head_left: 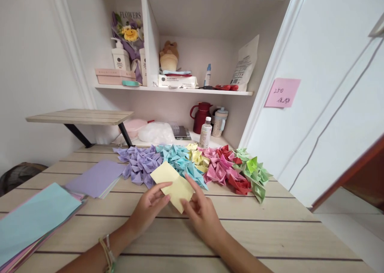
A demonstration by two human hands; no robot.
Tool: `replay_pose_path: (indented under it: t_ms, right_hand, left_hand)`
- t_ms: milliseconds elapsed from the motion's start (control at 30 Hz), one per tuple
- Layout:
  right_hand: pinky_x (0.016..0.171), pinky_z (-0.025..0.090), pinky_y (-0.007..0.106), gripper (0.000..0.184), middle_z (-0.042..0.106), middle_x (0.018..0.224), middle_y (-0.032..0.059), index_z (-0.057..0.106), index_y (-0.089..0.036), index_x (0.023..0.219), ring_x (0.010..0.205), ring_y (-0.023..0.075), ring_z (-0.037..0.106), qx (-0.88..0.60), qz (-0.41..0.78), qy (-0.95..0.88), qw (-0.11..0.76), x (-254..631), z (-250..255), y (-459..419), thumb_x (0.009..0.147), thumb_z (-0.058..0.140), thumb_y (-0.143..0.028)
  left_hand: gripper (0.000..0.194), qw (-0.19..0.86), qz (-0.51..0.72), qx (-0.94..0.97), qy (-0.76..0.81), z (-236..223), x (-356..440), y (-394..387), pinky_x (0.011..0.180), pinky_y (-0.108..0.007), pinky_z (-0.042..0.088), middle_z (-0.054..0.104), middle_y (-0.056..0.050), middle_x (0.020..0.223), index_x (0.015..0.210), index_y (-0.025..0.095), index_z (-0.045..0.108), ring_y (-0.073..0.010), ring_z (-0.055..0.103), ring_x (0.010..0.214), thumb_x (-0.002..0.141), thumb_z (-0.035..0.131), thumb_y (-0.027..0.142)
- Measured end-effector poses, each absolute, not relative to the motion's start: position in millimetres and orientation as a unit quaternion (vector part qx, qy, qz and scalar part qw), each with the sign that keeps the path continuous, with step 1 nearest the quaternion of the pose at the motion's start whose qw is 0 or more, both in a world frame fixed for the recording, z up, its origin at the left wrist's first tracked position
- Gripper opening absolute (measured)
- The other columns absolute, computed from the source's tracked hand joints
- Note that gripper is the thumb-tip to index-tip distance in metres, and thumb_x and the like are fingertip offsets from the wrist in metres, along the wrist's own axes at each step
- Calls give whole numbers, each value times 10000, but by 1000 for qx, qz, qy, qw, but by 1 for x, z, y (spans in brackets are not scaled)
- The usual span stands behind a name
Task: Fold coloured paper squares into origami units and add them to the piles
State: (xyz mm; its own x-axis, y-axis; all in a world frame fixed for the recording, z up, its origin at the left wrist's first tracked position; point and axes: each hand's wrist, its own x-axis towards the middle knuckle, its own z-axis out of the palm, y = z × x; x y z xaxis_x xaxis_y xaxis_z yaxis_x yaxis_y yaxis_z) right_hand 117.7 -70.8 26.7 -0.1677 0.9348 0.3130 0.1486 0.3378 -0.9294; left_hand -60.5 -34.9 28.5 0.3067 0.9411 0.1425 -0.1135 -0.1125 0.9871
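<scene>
A pale yellow sheet of paper (172, 183) lies folded on the wooden table (270, 229), held by both hands. My left hand (148, 209) pinches its left edge with thumb and fingers. At the sheet's lower right corner my right hand (201, 211) grips it, one finger stretched up along the right edge. Just behind the sheet lies a row of folded paper shapes: purple (139, 163), blue (180, 159), yellow (196, 157), pink (214, 167), red (237, 181) and green (255, 171).
Stacks of flat paper sit at the left: a purple stack (96, 178) and a blue-topped stack (33, 219). A small raised shelf (81, 116) stands at the back left. A red jug (201, 117), a bottle (205, 133) and a mug (219, 122) stand behind.
</scene>
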Motion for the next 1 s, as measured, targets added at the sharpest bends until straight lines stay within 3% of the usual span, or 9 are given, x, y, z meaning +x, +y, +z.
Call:
replay_pose_path:
  t_ms: [100,167,267,367,467,567,633,833,1000]
  right_hand:
    - [671,501,314,719,642,954,59,427,-288,1321,730,180,576,-409,302,-749,425,126,28,-69,669,720,-362]
    - [708,496,321,622,625,1059,77,543,-275,1223,819,202,582,-404,286,-753,433,129,30,-66,637,743,-342]
    - [662,484,291,194,648,972,78,707,-217,875,851,210,587,-426,315,-692,490,129,29,-60,723,667,-331]
    - [628,459,273,208,653,810,64,653,-168,680,760,190,593,-434,392,-594,552,126,25,-55,736,657,-367]
    - [572,434,235,266,606,689,-8,568,-183,806,602,124,559,-388,503,-495,594,122,19,-53,671,726,-349]
    - [547,409,199,444,593,699,-42,505,-217,975,566,90,541,-356,560,-454,595,117,16,-54,625,767,-293]
    - [555,409,197,436,596,721,-31,519,-209,979,589,91,548,-355,569,-468,576,114,15,-56,627,764,-291]
    - [609,433,224,233,604,748,1,570,-175,798,667,122,572,-373,518,-541,548,111,20,-61,684,706,-327]
    - [587,438,229,276,605,773,11,579,-180,831,657,129,561,-403,494,-553,537,114,24,-62,683,704,-375]
  left_hand:
    - [377,529,470,588,392,28,-66,-30,767,-282,471,685,-49,837,1041,154,639,-208,613,845,720,661,351]
    - [348,513,483,588,398,26,-69,-28,773,-280,461,686,-62,905,1002,153,664,-211,602,871,752,616,389]
    - [336,513,474,594,398,24,-70,-29,750,-266,460,689,-64,913,982,155,671,-203,606,849,758,608,398]
    - [328,525,461,598,393,24,-66,-34,674,-242,469,694,-46,802,960,152,658,-184,621,755,693,693,339]
    - [344,534,490,575,379,26,-60,-37,694,-249,483,699,-53,820,998,158,614,-188,639,780,694,702,293]
    - [663,571,535,523,337,26,-57,-35,765,-310,497,695,-78,971,1269,220,390,-209,652,864,689,710,266]
    - [811,592,532,499,342,23,-57,-31,753,-321,503,702,-95,969,1338,214,272,-219,660,851,670,728,266]
    - [491,621,464,510,373,14,-58,-25,712,-297,489,714,-83,843,1099,141,555,-194,654,728,679,714,337]
    - [279,580,448,554,396,21,-57,-30,570,-224,442,623,-12,588,718,125,656,-126,545,558,706,661,403]
